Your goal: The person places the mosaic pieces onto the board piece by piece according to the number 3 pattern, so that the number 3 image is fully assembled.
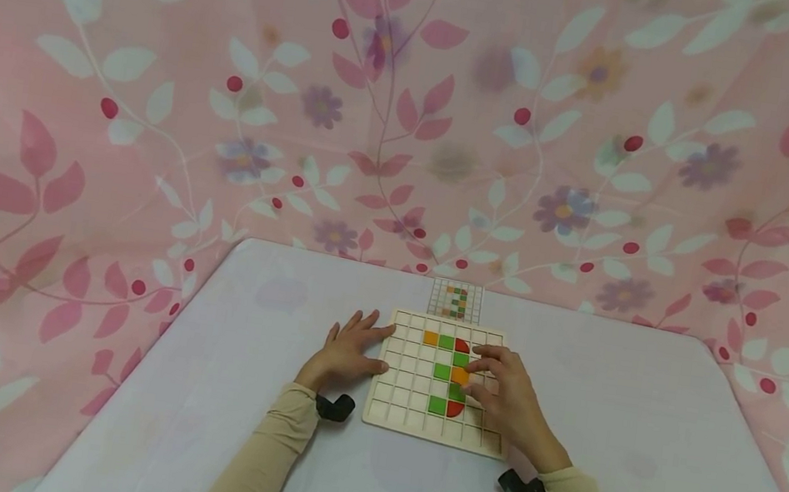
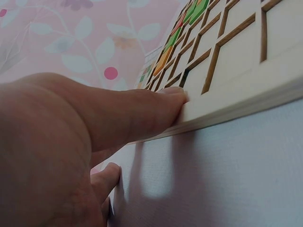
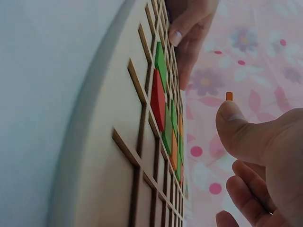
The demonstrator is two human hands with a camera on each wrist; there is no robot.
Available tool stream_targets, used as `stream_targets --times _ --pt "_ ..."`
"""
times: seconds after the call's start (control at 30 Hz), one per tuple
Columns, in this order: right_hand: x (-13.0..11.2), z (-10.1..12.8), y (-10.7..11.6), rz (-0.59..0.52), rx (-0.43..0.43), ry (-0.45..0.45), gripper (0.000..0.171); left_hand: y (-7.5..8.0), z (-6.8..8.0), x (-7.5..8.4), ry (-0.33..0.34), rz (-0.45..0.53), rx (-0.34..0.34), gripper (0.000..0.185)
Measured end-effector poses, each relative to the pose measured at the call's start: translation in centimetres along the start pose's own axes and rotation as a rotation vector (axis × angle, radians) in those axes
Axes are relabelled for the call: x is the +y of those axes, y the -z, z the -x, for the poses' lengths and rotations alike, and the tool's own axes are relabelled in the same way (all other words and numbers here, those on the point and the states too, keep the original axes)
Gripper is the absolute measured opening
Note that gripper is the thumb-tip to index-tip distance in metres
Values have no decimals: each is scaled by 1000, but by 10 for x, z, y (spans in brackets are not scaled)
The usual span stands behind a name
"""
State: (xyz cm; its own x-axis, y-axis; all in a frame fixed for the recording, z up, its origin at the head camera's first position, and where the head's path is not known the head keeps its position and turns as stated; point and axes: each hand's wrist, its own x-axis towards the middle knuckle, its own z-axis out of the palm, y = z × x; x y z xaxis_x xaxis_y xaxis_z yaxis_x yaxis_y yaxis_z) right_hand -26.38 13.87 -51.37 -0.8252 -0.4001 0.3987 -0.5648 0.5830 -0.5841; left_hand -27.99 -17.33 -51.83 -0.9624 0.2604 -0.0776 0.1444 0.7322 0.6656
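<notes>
Pink floral curtain backdrop, pale lilac table

Long beige sleeves are worn on both arms — a small black wrist-mounted device is strapped at each cuff.

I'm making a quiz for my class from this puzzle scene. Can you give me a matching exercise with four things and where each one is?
Things:
1. left hand
2. right hand
3. pattern card
4. red half-round tile

Places:
A. lowest in the coloured column
B. behind the board, against the cloth
C. on the board's left edge
D. over the board's right part

Pairs: 1-C, 2-D, 3-B, 4-A
</notes>
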Motion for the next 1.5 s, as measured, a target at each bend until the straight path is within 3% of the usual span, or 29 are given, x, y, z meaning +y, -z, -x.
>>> stream_targets --times 0.17,0.4,0.8,1.2,1.5 --pt "-6 1 -8 -31 -13 31 23 0 -2 0 -26 -13 12 70" --pt "-13 4 -19 -107 3 -9 24 0 -3 0 -15 -16 12 71" --pt "-19 10 -37 -69 41 44 22 0 -3 1 -8 -24 4 70" --pt "-25 8 -39 -60 -84 -79 18 -2 -1 -3 -2 -12 9 70" --pt "-25 8 -38 -71 -133 -56 21 -1 -1 1 16 -29 3 70"
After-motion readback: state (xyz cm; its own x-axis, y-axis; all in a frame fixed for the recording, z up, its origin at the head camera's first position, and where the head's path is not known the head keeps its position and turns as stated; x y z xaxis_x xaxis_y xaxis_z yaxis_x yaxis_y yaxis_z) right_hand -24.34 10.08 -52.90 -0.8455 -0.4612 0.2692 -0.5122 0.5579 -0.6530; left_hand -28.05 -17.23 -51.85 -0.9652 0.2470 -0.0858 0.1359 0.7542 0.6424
